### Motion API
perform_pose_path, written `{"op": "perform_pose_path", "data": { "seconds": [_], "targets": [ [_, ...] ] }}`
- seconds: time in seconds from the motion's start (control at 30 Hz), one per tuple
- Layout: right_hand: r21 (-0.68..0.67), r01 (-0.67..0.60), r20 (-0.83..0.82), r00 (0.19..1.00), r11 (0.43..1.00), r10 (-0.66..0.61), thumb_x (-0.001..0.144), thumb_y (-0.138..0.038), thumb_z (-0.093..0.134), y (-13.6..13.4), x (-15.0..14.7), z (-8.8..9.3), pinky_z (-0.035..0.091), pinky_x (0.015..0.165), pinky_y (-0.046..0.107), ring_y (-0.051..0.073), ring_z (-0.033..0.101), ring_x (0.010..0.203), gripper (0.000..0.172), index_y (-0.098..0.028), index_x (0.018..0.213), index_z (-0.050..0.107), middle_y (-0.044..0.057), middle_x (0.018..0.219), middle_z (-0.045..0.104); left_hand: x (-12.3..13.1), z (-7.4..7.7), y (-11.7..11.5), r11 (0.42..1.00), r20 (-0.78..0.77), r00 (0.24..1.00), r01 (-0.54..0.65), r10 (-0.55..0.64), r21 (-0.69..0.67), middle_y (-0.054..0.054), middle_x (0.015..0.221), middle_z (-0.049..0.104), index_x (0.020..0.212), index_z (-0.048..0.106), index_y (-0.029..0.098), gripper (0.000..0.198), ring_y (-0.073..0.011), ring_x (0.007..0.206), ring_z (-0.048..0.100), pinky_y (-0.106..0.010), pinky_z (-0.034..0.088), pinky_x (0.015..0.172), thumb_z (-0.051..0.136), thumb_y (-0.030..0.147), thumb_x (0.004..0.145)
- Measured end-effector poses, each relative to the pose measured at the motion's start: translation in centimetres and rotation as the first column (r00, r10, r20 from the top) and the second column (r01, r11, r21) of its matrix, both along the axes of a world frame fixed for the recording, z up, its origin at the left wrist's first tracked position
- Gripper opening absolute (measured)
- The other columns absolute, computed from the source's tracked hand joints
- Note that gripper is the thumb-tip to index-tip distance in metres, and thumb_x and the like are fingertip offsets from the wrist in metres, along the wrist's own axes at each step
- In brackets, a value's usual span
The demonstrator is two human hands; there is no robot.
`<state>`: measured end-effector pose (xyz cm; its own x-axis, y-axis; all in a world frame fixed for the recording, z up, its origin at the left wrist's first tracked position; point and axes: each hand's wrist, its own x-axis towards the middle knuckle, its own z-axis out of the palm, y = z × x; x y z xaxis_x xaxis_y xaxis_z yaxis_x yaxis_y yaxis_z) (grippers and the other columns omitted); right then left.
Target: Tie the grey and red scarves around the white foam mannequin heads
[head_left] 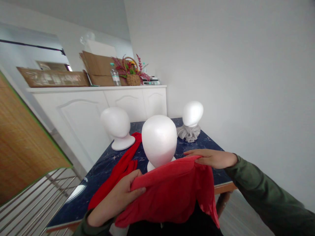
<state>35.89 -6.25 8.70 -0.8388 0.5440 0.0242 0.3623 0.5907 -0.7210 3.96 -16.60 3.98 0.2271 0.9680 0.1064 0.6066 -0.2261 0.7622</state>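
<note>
No readable text — the label on the water bottle (115, 77) is too small.

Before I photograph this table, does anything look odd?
A grey cloth lies crumpled around the base of the far foam head, and a red scarf trails loose across the dark table beside the left foam head, looking dropped rather than arranged.

A homey workroom, with white sideboard (81, 124) and foam mannequin heads (159, 141)
</note>
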Motion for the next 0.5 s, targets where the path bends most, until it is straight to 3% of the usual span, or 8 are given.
{"op": "perform_pose_path", "data": {
  "seconds": [0.1, 0.27, 0.33, 0.43, 0.5],
  "targets": [
    [-0.105, -0.123, -0.065, 0.991, 0.987, 0.117, 0.083, -0.030, 0.042, 0.2, -0.1, -0.2, 0.038, 0.086, 0.032, 0.018, 0.050, 0.098, 0.032, -0.012, 0.107, 0.054, 0.007, 0.105, 0.056, -0.1, -0.2, 0.3, 0.998, 0.131, 0.989, -0.067, 0.068, -0.009, 0.002, 0.070, 0.045, 0.070, 0.042, 0.018, 0.025, -0.0128, 0.065, 0.044, -0.022, 0.037, 0.058, 0.046, 0.042, 0.077],
    [-0.281, -0.023, -0.255, 0.966, 0.959, -0.052, 0.078, -0.025, 0.048, 0.2, -0.4, -1.3, 0.041, 0.059, 0.022, 0.012, 0.053, 0.064, 0.016, -0.011, 0.080, 0.055, 0.001, 0.071, 0.057, 0.2, -0.1, 0.8, 0.989, 0.325, 0.935, -0.141, 0.143, -0.030, 0.004, 0.066, 0.041, 0.069, 0.037, 0.018, 0.027, -0.0096, 0.058, 0.041, -0.020, 0.037, 0.054, 0.048, 0.042, 0.075],
    [-0.408, -0.002, -0.389, 0.905, 0.913, -0.171, 0.080, -0.026, 0.045, 0.0, -0.6, -1.7, 0.038, 0.050, 0.022, 0.010, 0.047, 0.049, 0.015, -0.013, 0.077, 0.051, -0.002, 0.056, 0.052, 0.5, 0.1, 0.7, 0.995, 0.344, 0.935, -0.068, 0.090, -0.074, 0.003, 0.070, 0.045, 0.073, 0.041, 0.018, 0.026, -0.0103, 0.061, 0.045, -0.020, 0.038, 0.055, 0.048, 0.042, 0.075],
    [-0.529, -0.019, -0.585, 0.733, 0.849, -0.348, 0.080, -0.028, 0.046, -0.3, -1.2, -2.0, 0.033, 0.043, 0.020, 0.006, 0.033, 0.036, 0.014, -0.014, 0.076, 0.048, -0.007, 0.044, 0.037, 0.6, 0.1, 0.3, 0.987, 0.299, 0.952, 0.107, -0.066, -0.123, -0.001, 0.079, 0.054, 0.084, 0.049, 0.017, 0.033, -0.0149, 0.071, 0.052, -0.024, 0.043, 0.061, 0.055, 0.045, 0.067],
    [-0.551, -0.037, -0.643, 0.655, 0.833, -0.396, 0.079, -0.028, 0.049, -0.5, -1.6, -1.9, 0.033, 0.043, 0.020, 0.005, 0.031, 0.036, 0.013, -0.015, 0.076, 0.048, -0.007, 0.045, 0.037, 0.3, -0.3, 0.2, 0.990, 0.264, 0.962, 0.100, -0.070, -0.100, -0.002, 0.079, 0.056, 0.088, 0.052, 0.017, 0.042, -0.0181, 0.074, 0.054, -0.027, 0.045, 0.062, 0.058, 0.049, 0.062]
  ]
}}
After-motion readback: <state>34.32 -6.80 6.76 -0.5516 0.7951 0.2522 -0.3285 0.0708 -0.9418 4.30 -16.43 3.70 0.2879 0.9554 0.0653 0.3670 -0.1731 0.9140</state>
